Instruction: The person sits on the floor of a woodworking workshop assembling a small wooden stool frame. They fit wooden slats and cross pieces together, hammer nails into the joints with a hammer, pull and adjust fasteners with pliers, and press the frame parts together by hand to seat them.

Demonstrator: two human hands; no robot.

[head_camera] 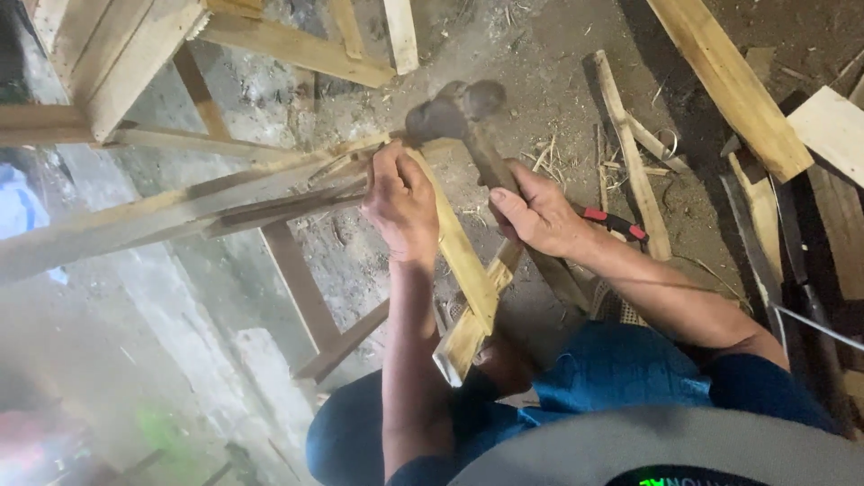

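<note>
I see the right hand closed around the wooden handle of a hammer; the hammer head (blurred in the picture) is at the upper end of a pale wooden slat. The left hand is closed on the same slat, just left of the hammer handle, near the top of the slat. The slat runs down toward the person's knees in blue trousers. Left of the slat, a wooden frame leans across the dirt floor. Right of the slat lie red-handled pliers and loose planks.
</note>
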